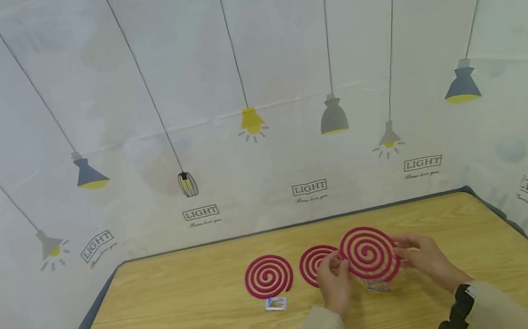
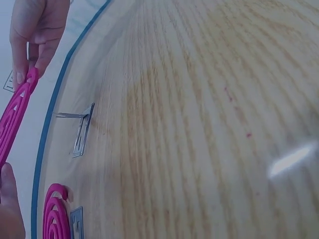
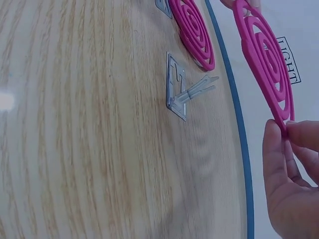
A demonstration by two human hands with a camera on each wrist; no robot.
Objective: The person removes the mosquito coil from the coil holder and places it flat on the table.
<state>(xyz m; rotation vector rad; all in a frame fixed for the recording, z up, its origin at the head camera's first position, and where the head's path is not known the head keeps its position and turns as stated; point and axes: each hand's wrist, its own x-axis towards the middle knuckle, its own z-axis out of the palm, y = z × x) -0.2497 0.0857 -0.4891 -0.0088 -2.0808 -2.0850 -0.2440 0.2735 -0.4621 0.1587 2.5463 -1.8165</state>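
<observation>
My left hand (image 1: 335,286) and right hand (image 1: 427,259) pinch opposite edges of a magenta mosquito coil (image 1: 367,254), raised above the table. A second curved edge shows along its lower right; whether two coils are stacked I cannot tell. Below it on the table is a small metal coil stand (image 3: 177,89) with a forked prong bent up. The middle coil (image 1: 311,264) is partly behind my left hand, with its own metal stand (image 3: 163,6) beside it. Farther left is another magenta coil (image 1: 267,275), with a metal stand (image 1: 275,304) at its near edge.
The wood-grain table (image 1: 174,319) has a dark blue edge (image 1: 295,225) along the back. Behind and around it hangs a pale wall covering (image 1: 221,160) printed with lamps. Small pink specks (image 2: 248,135) lie on the table.
</observation>
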